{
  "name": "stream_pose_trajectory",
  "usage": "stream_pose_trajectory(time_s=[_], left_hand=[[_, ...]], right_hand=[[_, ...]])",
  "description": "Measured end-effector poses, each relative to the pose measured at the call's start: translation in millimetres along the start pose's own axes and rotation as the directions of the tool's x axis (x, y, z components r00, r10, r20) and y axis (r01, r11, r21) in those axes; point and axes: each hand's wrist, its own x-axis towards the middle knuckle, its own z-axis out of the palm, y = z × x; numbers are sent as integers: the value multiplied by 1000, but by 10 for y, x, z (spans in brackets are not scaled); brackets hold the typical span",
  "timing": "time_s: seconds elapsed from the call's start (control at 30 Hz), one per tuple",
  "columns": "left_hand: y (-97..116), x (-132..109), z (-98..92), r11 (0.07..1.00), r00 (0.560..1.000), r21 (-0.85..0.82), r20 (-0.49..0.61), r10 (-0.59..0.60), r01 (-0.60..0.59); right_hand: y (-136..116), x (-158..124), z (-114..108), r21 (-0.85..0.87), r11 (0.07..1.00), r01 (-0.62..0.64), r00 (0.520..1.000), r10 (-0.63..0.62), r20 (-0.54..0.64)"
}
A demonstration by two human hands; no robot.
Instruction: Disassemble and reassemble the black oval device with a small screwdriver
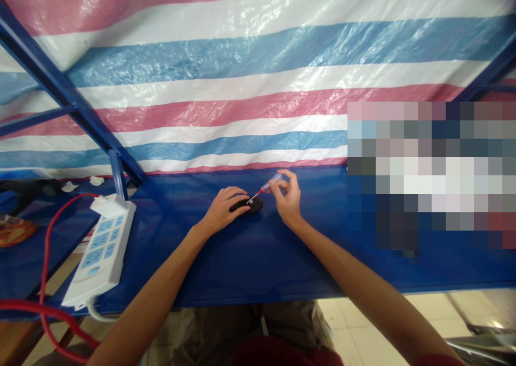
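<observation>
My left hand lies curled over a small black oval object that rests on the blue table cover, holding it in place. My right hand pinches a small screwdriver with a clear handle and red collar. The screwdriver slants down to the left, and its tip touches the top of the black object. Both forearms reach in from the bottom of the view.
A white power strip with blue sockets lies at the table's left front edge, with a red cable looping beside it. Blue metal frame bars rise at the left. A striped tarp hangs behind. A blurred patch covers the right.
</observation>
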Motion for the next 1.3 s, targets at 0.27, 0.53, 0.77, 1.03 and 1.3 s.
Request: stream_pose_trajectory(time_s=[0.27,0.53,0.77,1.03,1.3], left_hand=[[-41,9,36,999,998,-35,-66,-17,15],[-102,7,58,999,987,-22,-161,26,-30],[-99,6,49,1000,991,-2,-137,13,-13],[-88,7,37,1000,993,5,-115,8,-8],[-80,10,37,999,993,25,-111,34,-31]], right_hand=[[-39,-55,23,-12,1000,21,1000,-20,11],[-1,-58,23,-8,997,74,997,-74,-12],[40,-82,12,-116,974,193,981,-192,17],[22,-95,3,-202,913,355,934,-353,45],[9,-94,-16,-233,872,431,902,-413,124]])
